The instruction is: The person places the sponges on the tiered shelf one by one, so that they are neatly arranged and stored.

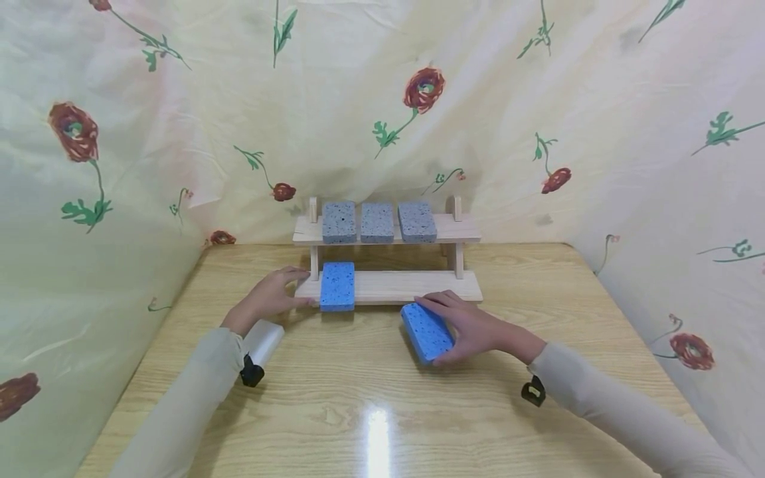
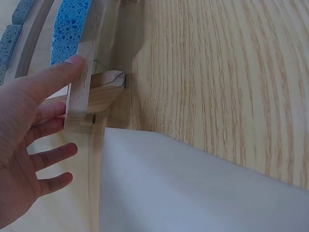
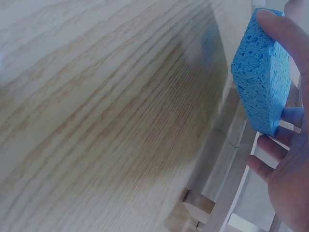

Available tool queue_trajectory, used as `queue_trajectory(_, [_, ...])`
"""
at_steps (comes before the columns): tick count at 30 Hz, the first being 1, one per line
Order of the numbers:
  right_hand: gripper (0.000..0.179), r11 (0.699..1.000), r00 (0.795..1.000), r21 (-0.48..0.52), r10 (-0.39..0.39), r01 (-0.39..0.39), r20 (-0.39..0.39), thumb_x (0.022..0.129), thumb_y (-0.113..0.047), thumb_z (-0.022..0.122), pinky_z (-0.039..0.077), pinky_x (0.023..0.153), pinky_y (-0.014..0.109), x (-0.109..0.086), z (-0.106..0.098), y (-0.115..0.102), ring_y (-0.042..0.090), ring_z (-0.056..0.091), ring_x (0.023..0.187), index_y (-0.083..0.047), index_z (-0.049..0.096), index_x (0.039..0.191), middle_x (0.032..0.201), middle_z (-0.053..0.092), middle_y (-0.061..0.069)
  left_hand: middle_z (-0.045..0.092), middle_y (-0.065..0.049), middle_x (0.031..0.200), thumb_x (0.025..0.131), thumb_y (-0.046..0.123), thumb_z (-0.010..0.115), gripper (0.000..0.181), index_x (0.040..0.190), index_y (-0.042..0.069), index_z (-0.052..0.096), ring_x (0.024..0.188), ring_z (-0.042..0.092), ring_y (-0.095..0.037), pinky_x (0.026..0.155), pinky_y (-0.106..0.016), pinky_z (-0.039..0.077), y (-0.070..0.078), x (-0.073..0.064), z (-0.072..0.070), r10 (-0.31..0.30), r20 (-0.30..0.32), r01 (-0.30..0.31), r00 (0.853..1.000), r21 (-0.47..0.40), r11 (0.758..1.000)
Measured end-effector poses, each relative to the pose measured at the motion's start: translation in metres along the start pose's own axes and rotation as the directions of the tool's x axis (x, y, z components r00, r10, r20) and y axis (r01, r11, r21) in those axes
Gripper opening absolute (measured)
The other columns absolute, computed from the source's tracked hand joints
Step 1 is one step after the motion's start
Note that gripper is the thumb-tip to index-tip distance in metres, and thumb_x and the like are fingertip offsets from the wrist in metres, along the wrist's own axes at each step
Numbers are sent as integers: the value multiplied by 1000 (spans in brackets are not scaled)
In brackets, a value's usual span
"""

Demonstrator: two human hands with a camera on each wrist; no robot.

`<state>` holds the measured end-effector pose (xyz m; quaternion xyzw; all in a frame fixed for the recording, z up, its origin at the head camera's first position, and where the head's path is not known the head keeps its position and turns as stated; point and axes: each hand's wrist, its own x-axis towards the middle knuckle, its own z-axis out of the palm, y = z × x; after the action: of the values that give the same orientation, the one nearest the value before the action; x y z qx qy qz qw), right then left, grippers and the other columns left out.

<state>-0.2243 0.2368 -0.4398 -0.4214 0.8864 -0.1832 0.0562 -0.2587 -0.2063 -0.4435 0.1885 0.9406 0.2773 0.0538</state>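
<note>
My right hand holds a blue sponge in front of the two-tier wooden shelf. In the right wrist view, the thumb presses one end of this sponge and the fingers lie along its other side. At the left end of the lower tier, my left hand grips the shelf, thumb at the front edge and fingers reaching toward the back. Close to that thumb, another blue sponge rests on the lower board. Three grey sponges lie in a row on the upper tier.
A white block-like object lies on the wooden table, partly hidden beneath my left wrist. Flower-patterned cloth hangs behind the shelf and along both sides of the table.
</note>
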Motion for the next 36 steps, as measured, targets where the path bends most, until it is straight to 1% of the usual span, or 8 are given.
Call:
queue_trajectory(6, [119,1000,1000,-5,15,-15,-2,69,-64,85,51,101,48,3,0,-1,25,43,135,-14,30,161,157,41,10,47,-22,155,89,39,79,71,147,5,54,145,41,-44,118,-61,36,0,0,0,2,-5,-2,1000,-12,1000])
queue_trajectory(11, [120,999,999,0,38,-38,2,69,-67,84,50,102,49,5,-1,-3,25,42,136,-15,29,162,158,40,9,47,-22,155,89,38,80,71,146,5,54,145,42,-44,118,-61,36,1,0,-1,0,-5,0,1000,-11,1000])
queue_trajectory(15, [120,999,999,10,47,-47,-1,69,-65,85,50,103,50,7,-1,-4,25,41,137,-15,29,162,158,40,9,47,-23,155,89,38,79,71,146,5,54,145,42,-44,118,-61,36,1,0,-1,0,-4,0,1000,-8,1000])
queue_trajectory(21, [119,999,999,15,47,-47,-9,69,-63,85,50,103,51,9,-2,-6,26,41,136,-14,28,162,157,40,10,47,-23,154,89,40,79,71,146,4,54,145,42,-45,118,-61,36,1,1,0,0,0,0,1000,-4,1000])
queue_trajectory(28, [120,999,999,-12,30,-30,-42,69,-65,85,51,103,51,12,-1,-5,26,42,135,-12,30,161,156,42,11,47,-24,154,90,39,79,71,146,4,54,144,42,-45,118,-62,37,2,0,0,-1,-1,1,1000,-3,1000])
queue_trajectory(32, [121,999,998,-10,39,-40,-46,68,-66,85,50,105,50,14,-1,-4,25,41,136,-13,29,162,156,41,10,47,-23,155,89,38,79,71,146,5,54,145,42,-44,118,-61,36,1,0,0,-7,-1,7,1000,-8,1000])
queue_trajectory(36, [122,999,997,-12,41,-42,-61,67,-68,84,49,106,51,17,-1,-4,26,41,136,-13,29,162,156,41,10,48,-24,154,89,38,79,71,146,4,54,144,42,-45,118,-62,36,2,0,0,2,-4,-2,1000,-9,1000])
